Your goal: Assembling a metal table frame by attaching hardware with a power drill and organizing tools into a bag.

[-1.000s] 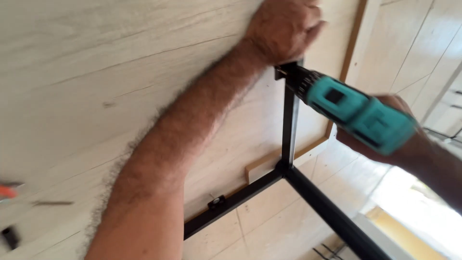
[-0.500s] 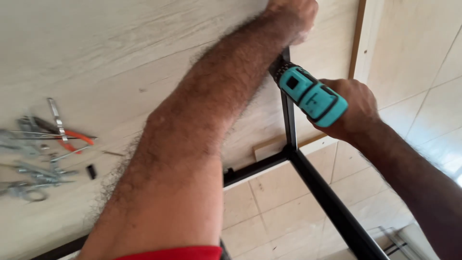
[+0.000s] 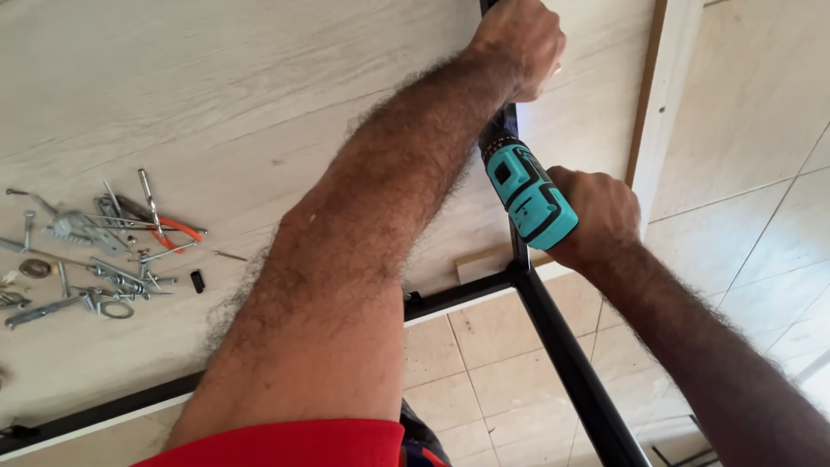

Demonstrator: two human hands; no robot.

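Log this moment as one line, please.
left hand: gripping black frame bar on wooden panel | right hand: holding teal drill | loose hardware: left

Board: we see a pale wood-grain panel (image 3: 216,95) carrying everything.
Frame: a black metal frame (image 3: 484,290) lies along its edge, a bar running up across the panel.
Hardware: we count a loose heap of screws and bolts (image 3: 95,259) at the left.
Pliers: red-handled pliers (image 3: 169,227) lie among them.
Bit: a small black piece (image 3: 198,281) rests just beside the heap.
Floor: beige tiles (image 3: 501,380) below.
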